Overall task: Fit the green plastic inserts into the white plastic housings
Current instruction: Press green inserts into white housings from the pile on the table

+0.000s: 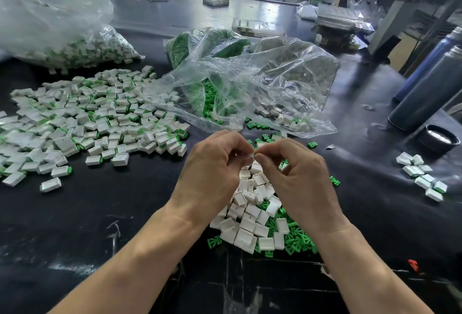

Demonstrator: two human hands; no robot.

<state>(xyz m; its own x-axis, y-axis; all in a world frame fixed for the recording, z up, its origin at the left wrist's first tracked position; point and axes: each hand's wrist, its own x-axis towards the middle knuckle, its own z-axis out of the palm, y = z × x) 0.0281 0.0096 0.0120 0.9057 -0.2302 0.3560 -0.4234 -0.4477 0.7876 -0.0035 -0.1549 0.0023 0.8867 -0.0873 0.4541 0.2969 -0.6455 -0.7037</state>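
Observation:
My left hand point(212, 166) and my right hand point(297, 171) meet above the middle of the black table. My left fingers curl around a white housing point(247, 158), mostly hidden between the fingertips. My right thumb and forefinger pinch at its right end; whether they hold a green insert is hidden. Under the hands lies a pile of empty white housings point(250, 223) mixed with loose green inserts point(297, 236). A wide spread of white housings with green inserts in them point(87, 123) covers the table to the left.
An open clear bag point(250, 83) with green inserts and white housings lies behind the hands. A fuller bag point(62, 31) stands at the far left. A small group of housings point(422, 176), a dark lid point(438, 138) and tall dark bottles point(425, 96) are on the right.

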